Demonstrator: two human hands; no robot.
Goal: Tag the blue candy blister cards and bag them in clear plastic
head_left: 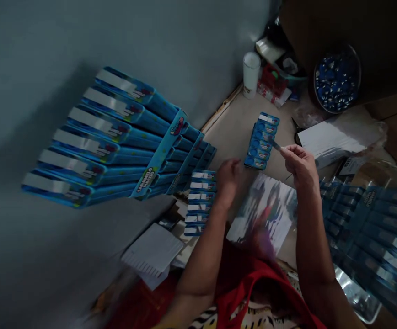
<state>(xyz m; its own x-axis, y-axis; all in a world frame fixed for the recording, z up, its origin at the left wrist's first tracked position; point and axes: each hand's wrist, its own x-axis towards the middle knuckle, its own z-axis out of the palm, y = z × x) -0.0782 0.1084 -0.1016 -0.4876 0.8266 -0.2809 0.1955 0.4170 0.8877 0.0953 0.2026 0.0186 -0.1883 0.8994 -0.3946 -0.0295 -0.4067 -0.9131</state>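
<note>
My right hand (pixel 299 165) pinches a small thin dark strip (pixel 276 145), whose exact kind I cannot make out. The strip's tip is at the right edge of a row of blue candy boxes (pixel 262 142) with round holes, lying on the table. My left hand (pixel 228 177) is curled closed and a little blurred, just right of another group of blue boxes (pixel 200 196) with white strips. Whatever it may hold is hidden. A sheet with a smeared colour picture (pixel 263 214) lies between my forearms.
Tall stacked blue boxes (pixel 116 141) lean by the wall at left. At the back stand a white cup (pixel 251 75) and a round tub of shiny blue wrapped pieces (pixel 337 82). More blue boxes (pixel 373 228) fill the right, behind clear plastic. Grey-white sheets (pixel 153 249) lie lower left.
</note>
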